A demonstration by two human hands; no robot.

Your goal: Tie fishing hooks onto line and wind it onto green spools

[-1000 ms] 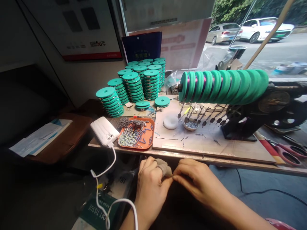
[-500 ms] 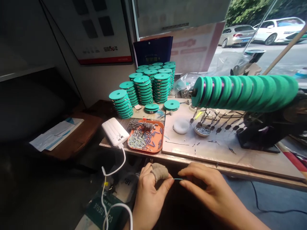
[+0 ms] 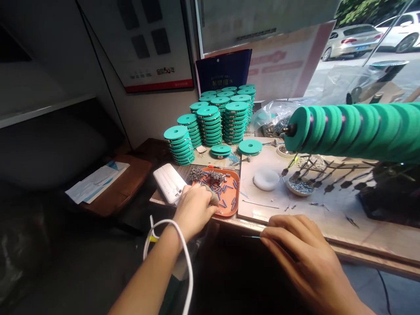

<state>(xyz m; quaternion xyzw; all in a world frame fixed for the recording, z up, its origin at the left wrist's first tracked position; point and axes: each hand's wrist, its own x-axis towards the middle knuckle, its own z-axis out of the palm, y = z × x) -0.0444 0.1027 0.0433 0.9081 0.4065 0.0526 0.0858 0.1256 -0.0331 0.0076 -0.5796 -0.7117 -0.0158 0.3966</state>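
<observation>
Left hand (image 3: 195, 203): over tray (image 3: 227, 213), grip untellable. Right hand (image 3: 303, 249): right of tray, pinching wire (image 3: 251, 236) endwise, seemingly to leave its tip free.

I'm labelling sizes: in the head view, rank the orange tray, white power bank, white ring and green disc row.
Largest: green disc row, cut off at right
Orange tray, partly behind the left hand
White power bank
Smallest: white ring

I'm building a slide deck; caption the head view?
Left hand over the orange tray; right hand pinching a thin blue piece.
</observation>
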